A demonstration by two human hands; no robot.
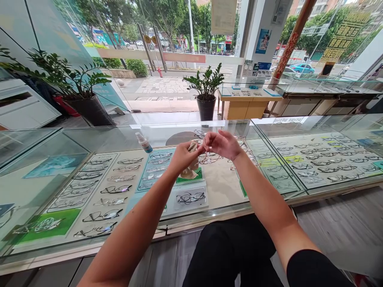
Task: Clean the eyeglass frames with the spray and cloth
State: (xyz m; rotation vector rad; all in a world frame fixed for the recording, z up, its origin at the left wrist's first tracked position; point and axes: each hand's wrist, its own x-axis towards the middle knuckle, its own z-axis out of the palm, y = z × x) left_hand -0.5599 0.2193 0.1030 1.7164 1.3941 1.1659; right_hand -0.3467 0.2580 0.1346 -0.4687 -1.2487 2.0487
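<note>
Above the glass counter, my left hand (183, 157) is closed on a beige cleaning cloth (189, 172), which hangs below the fingers. My right hand (222, 144) is beside it with bent fingers, pinching thin reddish eyeglasses (211, 158). The fingertips of both hands meet at the eyeglasses, and part of the frame is hidden behind them. A spray bottle (144, 142) with bluish liquid stands on the counter, left of and beyond my hands.
The glass display case (209, 217) runs across in front of me, with rows of eyeglasses (103, 215) inside. A potted plant (206, 104) stands behind it, another plant (86, 105) at the left. A wooden display table (248, 105) is at the back right.
</note>
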